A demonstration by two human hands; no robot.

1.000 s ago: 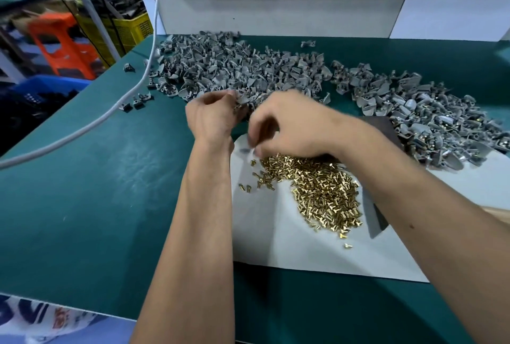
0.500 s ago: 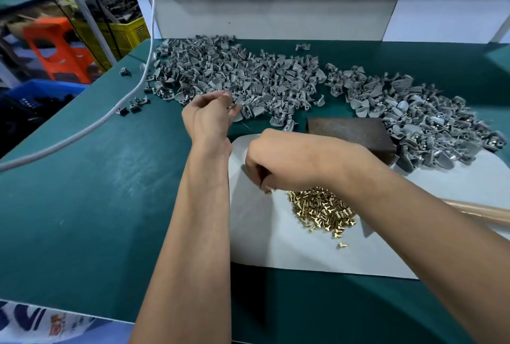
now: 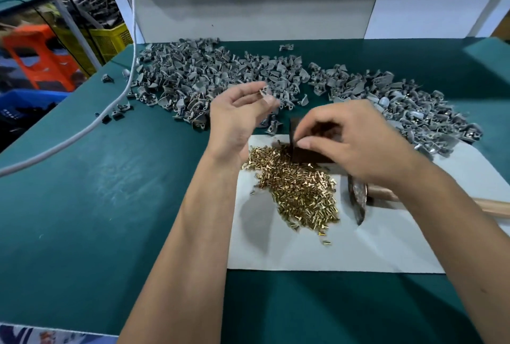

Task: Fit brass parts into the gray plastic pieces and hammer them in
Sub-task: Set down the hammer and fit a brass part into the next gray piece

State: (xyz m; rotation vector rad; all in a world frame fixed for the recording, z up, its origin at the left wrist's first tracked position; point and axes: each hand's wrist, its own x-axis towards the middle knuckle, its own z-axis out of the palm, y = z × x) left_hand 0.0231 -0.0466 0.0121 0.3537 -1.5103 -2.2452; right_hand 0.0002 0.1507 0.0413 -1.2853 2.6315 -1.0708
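**Fingers pinch a gray piece above the brass heap**

Fingers (image 3: 265,95) of the left hand (image 3: 237,114) pinch one small gray plastic piece (image 3: 264,91) between thumb and fingertips, raised above the counter (image 3: 110,192), palm turned inward. That piece sits right at the fingertips, in front of the near edge of the big gray heap and apart from the brass below.

Across from it, the right hand (image 3: 350,139) hovers over a dark block (image 3: 306,154), its fingers curled with thumb and forefinger drawn together at the block's left edge. Whether something is held in that pinch is too small and blurred to tell.

Just under both hands a heap of brass parts (image 3: 298,192) spreads over a white sheet (image 3: 303,255), its upper edge reaching the dark block, a few strays lying loose toward the sheet's front. To the right of the brass, a hammer (image 3: 358,200) lies on the sheet, its worn metal head near the heap and its wooden handle running off to the right beneath the right forearm.

Behind all this, gray plastic pieces (image 3: 207,78) lie in a broad pile along the back of the green counter, with a second pile (image 3: 408,106) stretching to the right, some of those showing brass. A few single pieces lie scattered at the left, near a white cable (image 3: 121,95) that hangs down and trails across the counter. A white board stands upright at the counter's rear. Off to the left are an orange stool (image 3: 41,59) and a yellow crate (image 3: 110,40).
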